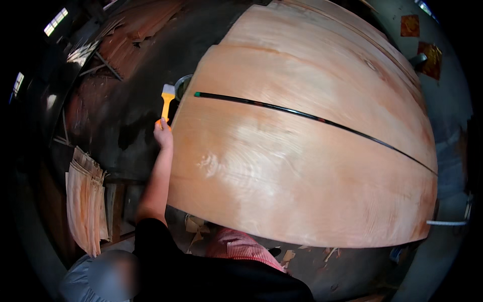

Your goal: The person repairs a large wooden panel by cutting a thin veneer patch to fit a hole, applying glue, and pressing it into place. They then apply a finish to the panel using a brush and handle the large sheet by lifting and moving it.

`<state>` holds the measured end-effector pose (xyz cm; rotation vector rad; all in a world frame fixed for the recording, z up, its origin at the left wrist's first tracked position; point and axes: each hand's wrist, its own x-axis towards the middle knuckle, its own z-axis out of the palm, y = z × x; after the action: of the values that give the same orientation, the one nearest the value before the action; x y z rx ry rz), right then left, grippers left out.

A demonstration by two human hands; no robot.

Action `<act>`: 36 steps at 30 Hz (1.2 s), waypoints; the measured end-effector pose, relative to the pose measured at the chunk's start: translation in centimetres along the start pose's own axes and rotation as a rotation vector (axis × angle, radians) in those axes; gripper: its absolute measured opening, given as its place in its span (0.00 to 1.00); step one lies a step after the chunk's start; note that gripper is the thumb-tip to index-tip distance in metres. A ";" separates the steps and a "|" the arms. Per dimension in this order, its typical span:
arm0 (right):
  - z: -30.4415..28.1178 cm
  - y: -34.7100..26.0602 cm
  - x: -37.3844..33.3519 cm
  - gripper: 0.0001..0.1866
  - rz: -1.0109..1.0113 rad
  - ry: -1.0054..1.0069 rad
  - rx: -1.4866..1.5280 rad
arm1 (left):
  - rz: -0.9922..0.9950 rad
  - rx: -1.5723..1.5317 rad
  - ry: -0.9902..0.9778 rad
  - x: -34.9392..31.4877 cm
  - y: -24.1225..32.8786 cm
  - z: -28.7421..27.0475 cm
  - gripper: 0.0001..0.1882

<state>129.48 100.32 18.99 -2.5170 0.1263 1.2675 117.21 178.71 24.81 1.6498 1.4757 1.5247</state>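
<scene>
My left hand (163, 134) is closed around the handle of a yellow paintbrush (166, 107). The brush points up, its pale, wide bristles clear of the wood, just left of the sheet's edge. Close beside the bristles shows the rim of a round container (181, 82), partly hidden behind a large light-brown wood veneer sheet (282, 196). Across that sheet lies a long thin black rod (282, 108) with a green tip at its left end. A glossy, wet-looking patch marks the sheet's lower middle. No part of my right hand shows.
More veneer sheets (302, 38) lie under and beyond the top one. At the left stands a bundle of veneer strips (85, 201), with reddish sheets (128, 55) heaped farther back. Wood scraps (195, 225) litter the floor. Another person (83, 279) is at the lower left.
</scene>
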 end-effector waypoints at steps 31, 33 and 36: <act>3.7 -9.1 -4.1 0.12 0.245 -0.150 0.088 | -0.646 -0.227 -0.471 14.3 -14.1 6.3 0.16; 4.3 -8.2 -3.9 0.11 0.222 -0.094 0.052 | -0.629 -0.134 -0.389 13.7 -10.4 5.7 0.16; 5.1 -7.5 -4.5 0.12 0.125 -0.105 0.100 | -0.563 -0.135 -0.537 10.1 -3.4 4.2 0.15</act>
<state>124.56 108.79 21.56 -2.3851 0.3192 1.4021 117.81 190.17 24.89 1.2730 1.3380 0.7792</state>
